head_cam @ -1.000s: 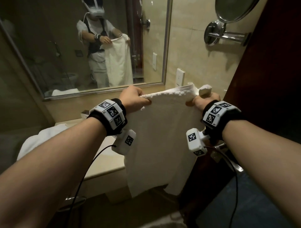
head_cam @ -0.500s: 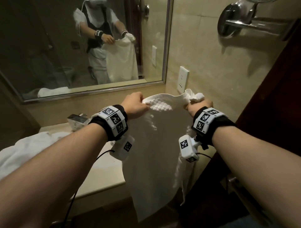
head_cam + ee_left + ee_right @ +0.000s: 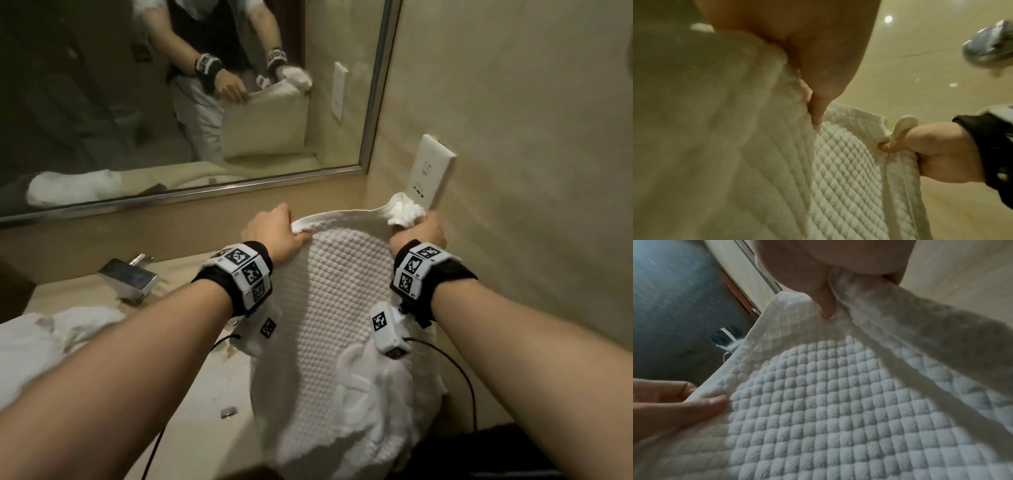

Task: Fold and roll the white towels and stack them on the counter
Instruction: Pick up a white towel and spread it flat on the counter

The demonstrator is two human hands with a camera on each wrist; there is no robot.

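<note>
A white waffle-textured towel (image 3: pixel 335 329) slopes from my two hands down over the beige counter (image 3: pixel 219 387) and past its front edge. My left hand (image 3: pixel 274 233) pinches the towel's top left corner, thumb on the near side. My right hand (image 3: pixel 419 229) grips the bunched top right corner close to the wall. In the left wrist view the towel (image 3: pixel 844 170) stretches between my left thumb (image 3: pixel 818 113) and my right hand (image 3: pixel 931 154). In the right wrist view my right hand (image 3: pixel 828 305) and left fingers (image 3: pixel 701 404) hold the towel (image 3: pixel 838 394) taut.
More crumpled white towels (image 3: pixel 44 342) lie on the counter at the left. A chrome faucet (image 3: pixel 128 277) stands behind them. A mirror (image 3: pixel 171 96) runs along the back wall. A white wall outlet (image 3: pixel 431 171) sits just past my right hand. A small metal piece (image 3: pixel 228 412) lies on the counter.
Both hands have brought the hanging towel down and forward, so it now drapes over the counter instead of hanging free in front of it. The grips on both corners are unchanged.
</note>
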